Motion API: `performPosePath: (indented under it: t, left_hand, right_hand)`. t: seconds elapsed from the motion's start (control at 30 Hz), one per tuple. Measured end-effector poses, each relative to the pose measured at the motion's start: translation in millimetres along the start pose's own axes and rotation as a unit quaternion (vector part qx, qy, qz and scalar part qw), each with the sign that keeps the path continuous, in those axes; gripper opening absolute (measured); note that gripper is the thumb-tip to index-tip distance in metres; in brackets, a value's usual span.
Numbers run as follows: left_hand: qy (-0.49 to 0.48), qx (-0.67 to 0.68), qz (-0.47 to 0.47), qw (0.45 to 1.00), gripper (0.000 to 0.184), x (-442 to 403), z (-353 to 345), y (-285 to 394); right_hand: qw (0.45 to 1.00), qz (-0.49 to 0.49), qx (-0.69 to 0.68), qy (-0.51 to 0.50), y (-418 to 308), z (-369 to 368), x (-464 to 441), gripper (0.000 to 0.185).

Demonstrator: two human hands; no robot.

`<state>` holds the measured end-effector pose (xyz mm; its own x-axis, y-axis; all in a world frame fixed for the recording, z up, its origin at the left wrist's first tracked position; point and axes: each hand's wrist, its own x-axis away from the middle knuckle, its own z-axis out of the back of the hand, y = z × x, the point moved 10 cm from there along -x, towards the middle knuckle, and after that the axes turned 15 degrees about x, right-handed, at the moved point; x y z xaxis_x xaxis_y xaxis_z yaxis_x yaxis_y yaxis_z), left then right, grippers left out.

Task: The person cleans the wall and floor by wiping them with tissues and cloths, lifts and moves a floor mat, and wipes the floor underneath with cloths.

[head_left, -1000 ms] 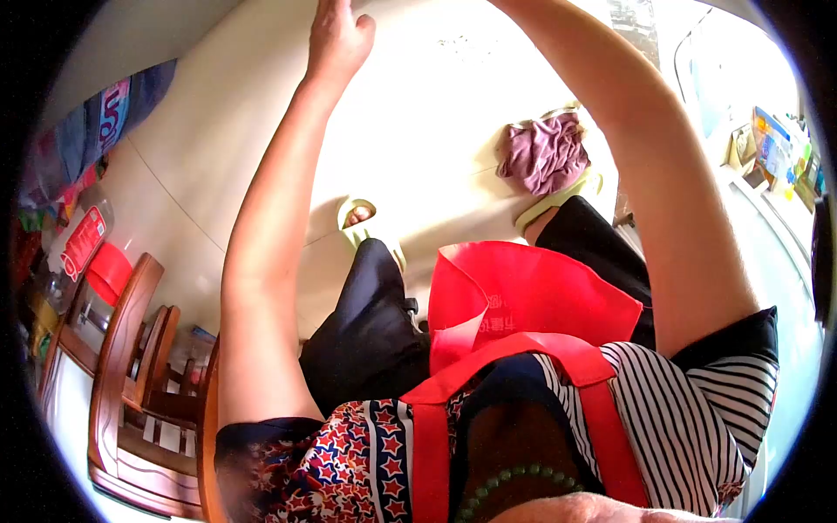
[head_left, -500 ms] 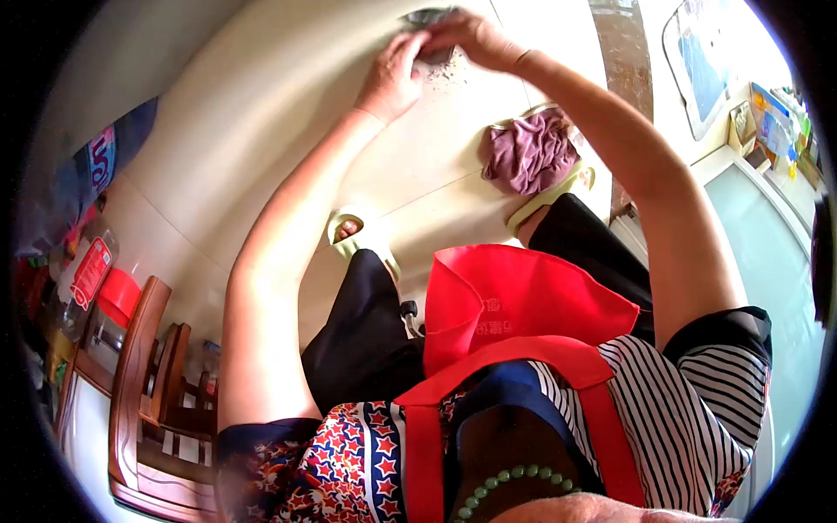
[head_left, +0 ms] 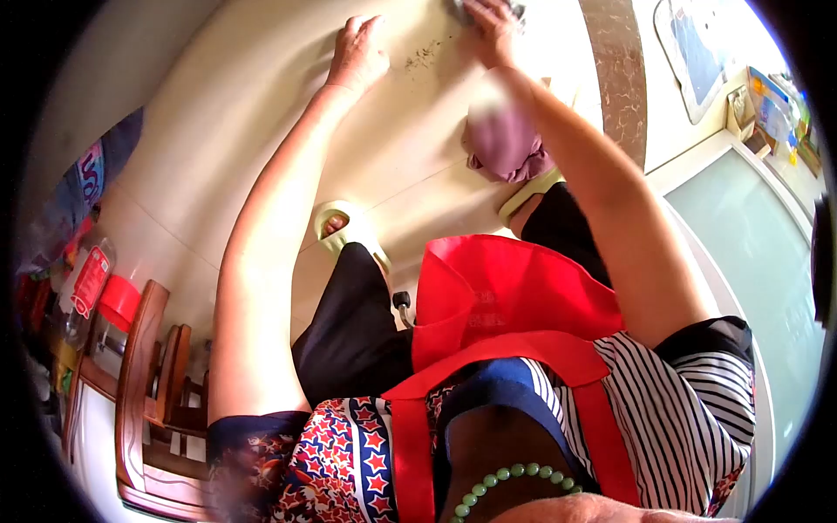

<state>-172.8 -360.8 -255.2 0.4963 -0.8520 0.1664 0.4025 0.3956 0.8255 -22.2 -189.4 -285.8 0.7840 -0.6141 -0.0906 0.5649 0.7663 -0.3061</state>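
Note:
My left hand [head_left: 357, 59] is over the pale tiled floor [head_left: 261, 131] at the top, its fingers curled; whatever they may hold is too small to make out. To its right, my right hand [head_left: 494, 30] has its fingers on a dark grey object [head_left: 516, 10] at the top edge, blurred and partly hidden. Between the hands lies a small scatter of dark crumbs [head_left: 423, 57] on the floor. A crumpled purple cloth [head_left: 506, 144] lies beneath my right forearm, near my slippered foot.
Green slippers [head_left: 344, 228] are on my feet below the hands. Wooden chairs [head_left: 139, 383] and a plastic bottle with a red label [head_left: 91, 279] stand at the left. A glass-panelled door [head_left: 741, 227] and a shelf with small packages [head_left: 772, 109] are at the right.
The hands were close together over the crumbs half a second ago. Now they are apart, my left hand to the left and my right hand to the right with the dark grey object.

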Motion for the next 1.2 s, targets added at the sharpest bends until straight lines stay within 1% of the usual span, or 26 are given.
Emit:
performPosePath:
  t: [0.03, 0.1, 0.17, 0.2, 0.3, 0.33, 0.37, 0.43, 0.47, 0.5, 0.53, 0.57, 0.63, 0.7, 0.77, 0.9, 0.93, 0.97, 1.0, 1.03, 1.07, 1.1, 1.13, 1.17, 1.2]
  left_hand:
    - [-0.011, 0.003, 0.004, 1.000, 0.050, 2.9, -3.6, 2.2]
    - [-0.017, 0.009, -0.005, 1.000, 0.051, 6.6, -8.1, 11.4]
    - [-0.023, 0.030, -0.023, 0.999, 0.054, 11.3, -10.5, 16.9]
    - [-0.002, 0.044, -0.021, 0.999, 0.053, 14.5, -8.2, 17.2]
    - [0.027, 0.064, -0.063, 0.996, 0.047, 19.1, 13.0, 23.3]
    - [0.021, 0.048, -0.055, 0.997, 0.043, 19.4, 17.7, 21.3]
    - [0.048, 0.044, -0.051, 0.997, 0.046, 22.5, 27.8, 20.1]
    - [0.052, 0.056, -0.016, 0.997, 0.044, 28.5, 33.0, 12.6]
    - [0.039, 0.049, -0.015, 0.998, 0.042, 32.1, 25.6, 5.2]
    - [0.024, 0.042, -0.014, 0.999, 0.041, 35.4, 16.5, -3.2]
    - [0.008, 0.036, -0.013, 0.999, 0.040, 41.7, 8.1, -9.2]
    - [-0.040, 0.038, -0.033, 0.998, 0.038, 45.0, 3.5, 3.4]
    - [-0.135, 0.042, -0.077, 0.987, 0.036, 49.6, -8.6, 27.5]
    - [-0.069, 0.072, -0.054, 0.994, 0.036, 55.2, -2.1, 18.6]
    - [-0.017, 0.076, -0.024, 0.997, 0.037, 54.8, 4.4, 7.1]
    - [0.051, 0.063, -0.048, 0.996, 0.044, 62.5, 30.4, -0.7]
    - [0.065, 0.073, -0.044, 0.994, 0.044, 65.6, 37.3, -4.0]
    - [0.067, 0.074, -0.031, 0.995, 0.045, 69.2, 39.0, -12.1]
    - [0.070, 0.076, -0.018, 0.995, 0.045, 74.1, 40.3, -19.7]
    - [0.073, 0.079, -0.006, 0.994, 0.045, 78.2, 40.6, -28.1]
    - [0.070, 0.082, 0.021, 0.994, 0.043, 82.8, 38.6, -36.4]
    - [0.059, 0.075, 0.023, 0.995, 0.044, 84.0, 39.1, -32.7]
    - [0.049, 0.066, 0.025, 0.996, 0.045, 85.6, 41.5, -27.2]
    - [0.038, 0.056, 0.028, 0.997, 0.047, 86.7, 41.7, -24.8]
    - [0.032, 0.060, 0.013, 0.998, 0.044, 88.4, 41.1, -24.3]
  right_hand:
    - [0.999, -0.032, -0.019, 0.009, -38.4, 29.7, 15.6, 0.040]
    - [0.996, -0.027, 0.043, -0.076, -83.6, 32.4, 36.8, 0.048]
    - [0.992, 0.001, -0.041, -0.119, -109.4, 17.1, 48.3, 0.046]
    - [0.982, 0.004, -0.098, -0.162, -116.3, 7.9, 54.4, 0.045]
    - [0.989, -0.027, -0.139, -0.041, -91.1, 46.7, 40.4, 0.040]
    - [0.991, -0.050, -0.116, -0.050, -72.1, 57.4, 39.0, 0.040]
    - [0.991, -0.073, -0.091, -0.058, -51.7, 67.7, 38.5, 0.041]
    - [0.992, -0.088, 0.045, -0.073, -24.4, 79.6, 44.7, 0.043]
    - [0.986, -0.098, 0.080, -0.106, -9.5, 67.7, 58.0, 0.048]
    - [0.986, -0.114, 0.050, -0.109, 0.2, 56.4, 75.0, 0.051]
    - [0.979, -0.120, 0.088, -0.140, -5.9, 50.3, 85.7, 0.051]
    - [0.969, -0.125, 0.127, -0.172, -19.8, 44.7, 93.3, 0.051]
    - [0.965, -0.164, 0.087, -0.183, -44.6, 38.2, 105.5, 0.044]
    - [0.965, -0.202, 0.037, -0.163, -63.2, 26.9, 116.2, 0.041]
    - [0.968, -0.205, -0.009, -0.147, -83.1, 22.5, 115.3, 0.039]
    - [0.963, -0.201, -0.116, -0.135, -101.1, 30.6, 104.4, 0.030]
    - [0.993, -0.044, -0.086, -0.072, -124.8, 53.3, 99.0, 0.028]
    - [0.977, -0.020, -0.134, -0.165, -135.2, 45.7, 116.3, 0.024]
    - [0.970, 0.076, -0.133, -0.188, -157.8, 56.5, 136.5, 0.025]
    - [0.954, 0.205, -0.143, -0.164, -182.0, 71.7, 161.1, 0.026]
    - [0.928, 0.272, -0.131, -0.220, -195.6, 72.9, 194.3, 0.027]
    - [0.895, 0.315, -0.148, -0.278, -204.0, 66.9, 233.2, 0.024]
    - [0.818, 0.297, -0.183, -0.457, -202.8, 35.5, 288.8, 0.023]
    - [0.722, 0.206, -0.200, -0.630, -196.9, 12.7, 333.9, 0.024]
    - [0.740, 0.463, -0.136, -0.469, -200.8, 9.2, 370.5, 0.021]
